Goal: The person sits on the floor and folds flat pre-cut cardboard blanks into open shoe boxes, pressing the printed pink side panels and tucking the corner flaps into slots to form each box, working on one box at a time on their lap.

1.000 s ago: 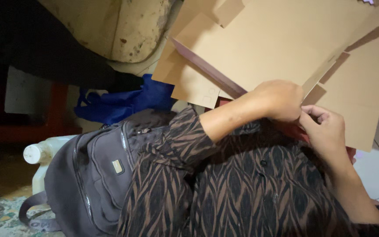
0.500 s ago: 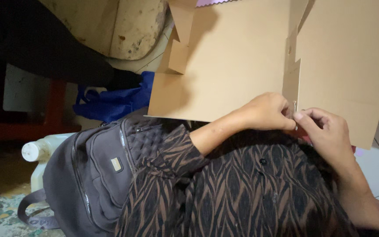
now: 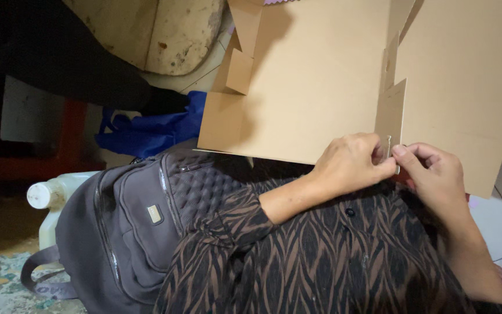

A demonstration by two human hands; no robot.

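**Hands pinching a flap of a flat cardboard blank**

The left hand [image 3: 352, 163] and the right hand [image 3: 437, 174] meet at the lower edge of a flat, tan, die-cut cardboard box blank [image 3: 315, 93]. Fingertips of both hands are closed on the bottom of a narrow upright cardboard flap [image 3: 391, 113] that stands at the slit between two panels. The thumbs nearly touch each other. The blank is held up in front of the person, above the lap, and fills the upper right of the view; a small folded tab [image 3: 240, 70] projects at its left edge. Below the hands lies the person's brown-and-black patterned shirt [image 3: 332, 261]. Left of the left sleeve rests a dark grey quilted fabric backpack [image 3: 140, 232]. Beside it stands a white plastic jug [image 3: 50, 200], partly hidden. Behind the backpack lies a crumpled blue bag [image 3: 146, 131]. Pale floor tiles [image 3: 498, 224] show at the lower right.
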